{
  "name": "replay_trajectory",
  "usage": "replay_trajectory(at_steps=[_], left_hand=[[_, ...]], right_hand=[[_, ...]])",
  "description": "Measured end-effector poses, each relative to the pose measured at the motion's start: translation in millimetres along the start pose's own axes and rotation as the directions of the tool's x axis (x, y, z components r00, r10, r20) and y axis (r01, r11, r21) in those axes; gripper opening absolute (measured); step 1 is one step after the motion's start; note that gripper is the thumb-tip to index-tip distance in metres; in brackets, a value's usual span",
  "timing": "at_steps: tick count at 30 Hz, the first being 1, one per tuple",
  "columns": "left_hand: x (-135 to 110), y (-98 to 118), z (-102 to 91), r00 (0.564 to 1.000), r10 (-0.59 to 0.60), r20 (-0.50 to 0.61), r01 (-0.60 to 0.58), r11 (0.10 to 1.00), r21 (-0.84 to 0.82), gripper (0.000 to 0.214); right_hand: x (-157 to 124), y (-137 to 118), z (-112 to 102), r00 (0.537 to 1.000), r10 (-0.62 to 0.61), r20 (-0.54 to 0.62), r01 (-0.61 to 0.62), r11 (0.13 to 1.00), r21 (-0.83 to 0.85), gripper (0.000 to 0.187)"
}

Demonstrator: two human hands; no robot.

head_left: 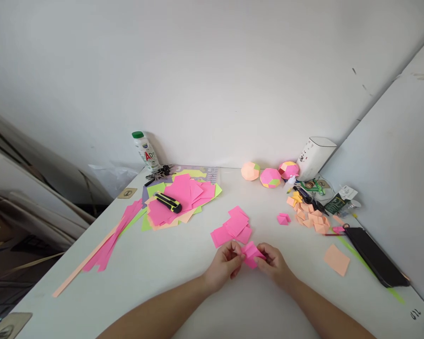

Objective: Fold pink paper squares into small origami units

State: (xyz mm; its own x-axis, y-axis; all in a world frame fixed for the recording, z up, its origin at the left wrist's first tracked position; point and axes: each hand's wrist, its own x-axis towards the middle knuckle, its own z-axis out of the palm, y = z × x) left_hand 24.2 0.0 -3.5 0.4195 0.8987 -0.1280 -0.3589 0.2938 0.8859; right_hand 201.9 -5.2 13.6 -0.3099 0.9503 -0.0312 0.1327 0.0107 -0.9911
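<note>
Between my hands is a pink sheet of paper [251,254] with creases in it, raised a little over the table's near side. My left hand [226,264] pinches its left edge between thumb and fingers. On the opposite edge, my right hand [273,264] grips the same sheet, thumb in front. Just beyond lie several loose pink paper squares [236,223], overlapping. To the right of them sits a small folded pink paper piece [283,219]. Further right is a heap of folded peach paper pieces [311,217].
A yellow-and-black utility knife [168,202] rests on stacked coloured paper [183,193] at left. Long paper strips [109,240] lie nearer. Paper balls [270,178], a white container [314,157] and a bottle [146,150] stand by the wall. A black pouch [374,256] lies right.
</note>
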Motion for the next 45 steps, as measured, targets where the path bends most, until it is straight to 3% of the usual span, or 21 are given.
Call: replay_trajectory(at_steps=[6, 10, 15, 18, 24, 28, 34, 45], left_hand=[[-0.5, 1.0, 0.0, 0.999, 0.013, -0.051, -0.012, 1.000, 0.013, 0.021], [-3.9, 1.2, 1.1, 0.999, -0.007, 0.045, 0.003, 0.996, 0.092, 0.022], [-6.5, 2.0, 3.9, 0.996, -0.006, 0.091, -0.009, 0.987, 0.159, 0.041], [-6.6, 2.9, 5.2, 0.994, -0.007, 0.108, -0.019, 0.972, 0.236, 0.037], [-2.1, -1.4, 4.4, 1.000, -0.026, 0.009, 0.024, 0.976, 0.215, 0.039], [0.1, -3.1, 3.6, 0.998, -0.026, -0.053, 0.033, 0.990, 0.138, 0.040], [-0.3, 1.8, 6.6, 0.999, 0.000, -0.045, 0.003, 0.997, 0.076, 0.036], [0.1, 1.7, 6.7, 0.997, 0.007, -0.077, -0.004, 0.999, 0.043, 0.035]], right_hand=[[0.1, 0.7, 0.5, 0.999, -0.014, -0.029, 0.015, 1.000, 0.013, 0.013], [-1.2, 4.3, 4.6, 0.979, -0.198, -0.043, 0.191, 0.972, -0.133, 0.013], [-2.0, 9.1, 5.3, 0.862, -0.504, 0.059, 0.492, 0.802, -0.339, 0.014], [-1.2, 9.1, 4.8, 0.806, -0.586, 0.086, 0.570, 0.729, -0.379, 0.023], [0.1, 13.0, 5.2, 0.813, -0.582, 0.031, 0.538, 0.729, -0.425, 0.024], [2.2, 16.2, 1.7, 0.830, -0.557, 0.017, 0.524, 0.770, -0.364, 0.020], [2.7, 13.8, 0.0, 0.868, -0.490, 0.083, 0.496, 0.844, -0.206, 0.013], [1.0, 8.0, 3.2, 0.887, -0.452, 0.092, 0.461, 0.865, -0.197, 0.012]])
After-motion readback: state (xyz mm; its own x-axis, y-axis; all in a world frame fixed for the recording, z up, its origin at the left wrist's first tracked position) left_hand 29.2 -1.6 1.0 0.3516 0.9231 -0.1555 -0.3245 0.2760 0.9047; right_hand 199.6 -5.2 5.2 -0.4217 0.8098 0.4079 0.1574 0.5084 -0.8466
